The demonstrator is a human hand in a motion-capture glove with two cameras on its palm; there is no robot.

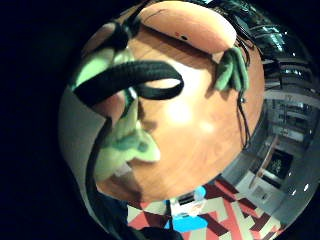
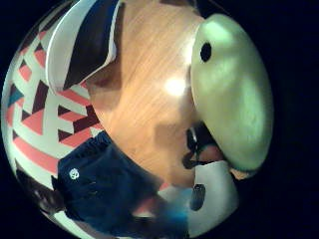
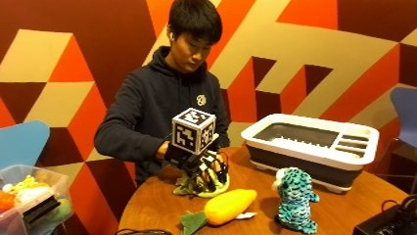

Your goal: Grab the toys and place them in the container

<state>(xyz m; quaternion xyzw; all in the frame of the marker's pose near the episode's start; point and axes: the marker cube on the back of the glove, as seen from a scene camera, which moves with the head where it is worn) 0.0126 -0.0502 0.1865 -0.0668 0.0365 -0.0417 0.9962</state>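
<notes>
In the outside view my gloved right hand [image 3: 196,164] reaches down onto a green plush toy [image 3: 207,189] near the table's middle, and its fingers curl round the toy's top. The toy's base looks to be on the wood. That green plush fills much of the thumb side view [image 2: 232,94], and its limbs show beside my fingers [image 1: 122,142]. An orange carrot plush [image 3: 228,205] [image 1: 185,25] with green leaves lies just in front. A teal spotted plush [image 3: 294,198] stands upright to the right. The white and grey container [image 3: 306,147] [image 2: 55,50] sits at the table's back right.
The round wooden table [image 3: 156,205] has bare wood left of the toys. A clear plastic bin [image 3: 29,200] with other toys stands off the table at the left, beside a blue chair [image 3: 19,142]. A black box [image 3: 384,223] sits at the front right edge.
</notes>
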